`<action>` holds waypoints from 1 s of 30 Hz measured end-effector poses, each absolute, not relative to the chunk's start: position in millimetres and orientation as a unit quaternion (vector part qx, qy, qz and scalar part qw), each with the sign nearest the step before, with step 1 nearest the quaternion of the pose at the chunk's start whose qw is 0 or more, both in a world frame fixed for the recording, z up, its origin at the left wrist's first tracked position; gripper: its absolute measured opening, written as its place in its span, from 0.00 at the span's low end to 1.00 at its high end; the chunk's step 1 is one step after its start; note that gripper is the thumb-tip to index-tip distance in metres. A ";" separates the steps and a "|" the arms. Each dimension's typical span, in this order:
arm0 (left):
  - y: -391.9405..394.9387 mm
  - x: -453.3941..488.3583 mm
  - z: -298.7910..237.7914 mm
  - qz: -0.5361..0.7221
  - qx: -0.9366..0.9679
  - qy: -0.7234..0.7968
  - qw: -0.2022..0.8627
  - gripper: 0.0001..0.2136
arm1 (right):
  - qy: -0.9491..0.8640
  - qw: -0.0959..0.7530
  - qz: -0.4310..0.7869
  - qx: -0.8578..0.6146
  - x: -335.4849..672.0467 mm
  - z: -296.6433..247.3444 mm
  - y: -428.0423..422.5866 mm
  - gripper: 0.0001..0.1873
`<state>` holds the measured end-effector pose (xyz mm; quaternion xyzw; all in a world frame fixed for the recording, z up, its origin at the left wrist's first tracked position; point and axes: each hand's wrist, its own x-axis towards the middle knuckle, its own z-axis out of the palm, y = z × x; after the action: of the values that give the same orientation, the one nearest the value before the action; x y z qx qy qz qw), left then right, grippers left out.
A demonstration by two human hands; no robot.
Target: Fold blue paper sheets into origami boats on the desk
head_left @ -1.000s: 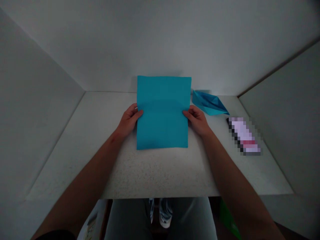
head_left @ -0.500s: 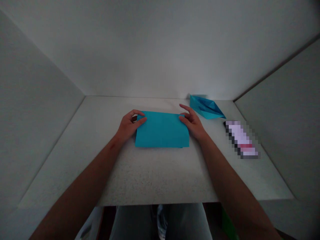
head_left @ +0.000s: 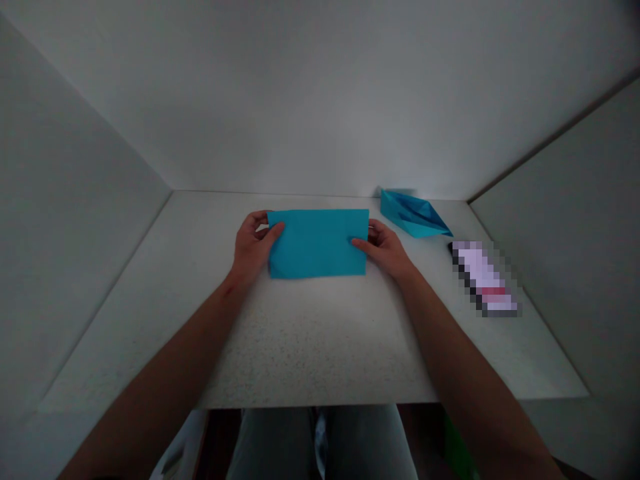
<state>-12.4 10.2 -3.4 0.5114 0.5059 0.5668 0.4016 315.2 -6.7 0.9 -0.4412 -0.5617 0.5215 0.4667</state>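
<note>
A sheet of blue origami paper (head_left: 317, 243), folded into a wide rectangle, lies on the speckled white tabletop (head_left: 310, 340). My left hand (head_left: 254, 245) grips its left edge, with the thumb on top. My right hand (head_left: 384, 249) holds the right edge, with the thumb resting on the paper and the fingers partly hidden behind it. Beyond my right hand sits a folded blue paper boat (head_left: 413, 215), which neither hand touches.
A pixelated, unreadable flat object (head_left: 484, 279) lies at the right of the table, near the wall. White walls (head_left: 320, 100) rise behind and beside the tabletop. My legs and feet show below its front edge.
The tall open sheet has been folded into a shorter rectangle. Both hands have closed onto its side edges, and the paper has shifted slightly away from me.
</note>
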 end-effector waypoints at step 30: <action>-9.3 -6.9 16.2 0.464 0.745 0.450 0.163 0.17 | -0.806 0.407 0.168 -0.395 301.2 30.5 -36.6 0.12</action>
<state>-6.9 -9.3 16.2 0.7455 0.4503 0.4636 0.1629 301.2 -36.6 30.5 -0.3947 -0.8065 0.1678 0.4071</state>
